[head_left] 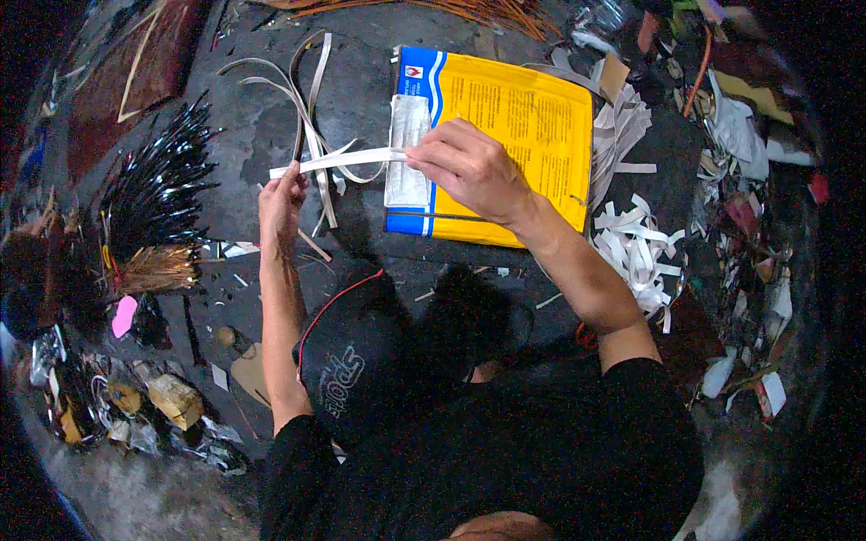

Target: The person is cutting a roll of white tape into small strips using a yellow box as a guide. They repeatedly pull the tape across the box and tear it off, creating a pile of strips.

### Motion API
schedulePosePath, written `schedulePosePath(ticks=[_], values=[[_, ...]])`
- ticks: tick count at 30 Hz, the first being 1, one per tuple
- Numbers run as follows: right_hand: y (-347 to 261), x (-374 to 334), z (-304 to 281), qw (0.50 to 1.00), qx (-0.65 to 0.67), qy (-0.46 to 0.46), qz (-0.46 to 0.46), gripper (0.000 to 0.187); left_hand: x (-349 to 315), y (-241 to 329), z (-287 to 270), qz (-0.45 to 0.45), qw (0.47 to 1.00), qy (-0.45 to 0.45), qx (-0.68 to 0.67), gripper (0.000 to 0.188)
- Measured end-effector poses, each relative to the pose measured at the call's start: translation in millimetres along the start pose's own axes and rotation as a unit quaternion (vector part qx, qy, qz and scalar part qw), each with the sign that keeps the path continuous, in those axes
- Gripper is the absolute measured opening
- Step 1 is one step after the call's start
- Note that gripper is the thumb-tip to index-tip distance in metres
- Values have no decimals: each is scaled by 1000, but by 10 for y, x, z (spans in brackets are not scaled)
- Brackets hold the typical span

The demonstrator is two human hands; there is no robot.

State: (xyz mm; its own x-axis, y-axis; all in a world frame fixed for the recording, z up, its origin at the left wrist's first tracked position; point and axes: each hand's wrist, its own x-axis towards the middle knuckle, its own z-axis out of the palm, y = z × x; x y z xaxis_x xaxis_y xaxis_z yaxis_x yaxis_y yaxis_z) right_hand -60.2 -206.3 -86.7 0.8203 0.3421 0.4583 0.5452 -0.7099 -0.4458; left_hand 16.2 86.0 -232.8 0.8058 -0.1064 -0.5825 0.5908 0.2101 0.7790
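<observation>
A white flat strip (356,158) is stretched between my hands, roughly level. My left hand (283,200) pinches it near its left end, and my right hand (471,171) grips the other end between thumb and fingers. Under my right hand lies a yellow and blue printed panel (519,99), with a white rectangular pad (408,191) on its left side. A dark band crosses the panel's near edge. Several long pale strips (316,99) lie crossed and curled just beyond my left hand; whether my left fingers also hold some of these I cannot tell.
Cut white strips (636,248) lie heaped right of the panel, beside a fan of greyish strips (622,131). At left are a bundle of shiny black strips (162,180) and a brown bundle (158,269). Orange-brown rods (451,11) lie at the far edge. Scraps litter both sides.
</observation>
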Motion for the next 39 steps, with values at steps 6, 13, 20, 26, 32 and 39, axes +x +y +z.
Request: schedulePosePath(ticks=[6,13,20,26,32,39], values=[[-231,-111,-10,994,-107,-17,4,22,-83,168,-76,-11,1000,-2,-11,22],[-220,-225,-552,988,-99,-86,76,36,-587,1270,425,155,983,-38,-95,27],[318,-714,-2221,951,-174,119,225,29,-365,1547,401,316,901,-82,286,38],[934,-2679,-2327,866,-144,-26,477,32,-472,881,315,263,850,-150,432,44],[1194,-3989,-1575,812,-272,-176,486,19,-1156,1061,557,187,856,-170,452,45],[1494,-4251,-1704,744,-473,-32,471,34,-1428,1220,522,171,855,-135,470,49]])
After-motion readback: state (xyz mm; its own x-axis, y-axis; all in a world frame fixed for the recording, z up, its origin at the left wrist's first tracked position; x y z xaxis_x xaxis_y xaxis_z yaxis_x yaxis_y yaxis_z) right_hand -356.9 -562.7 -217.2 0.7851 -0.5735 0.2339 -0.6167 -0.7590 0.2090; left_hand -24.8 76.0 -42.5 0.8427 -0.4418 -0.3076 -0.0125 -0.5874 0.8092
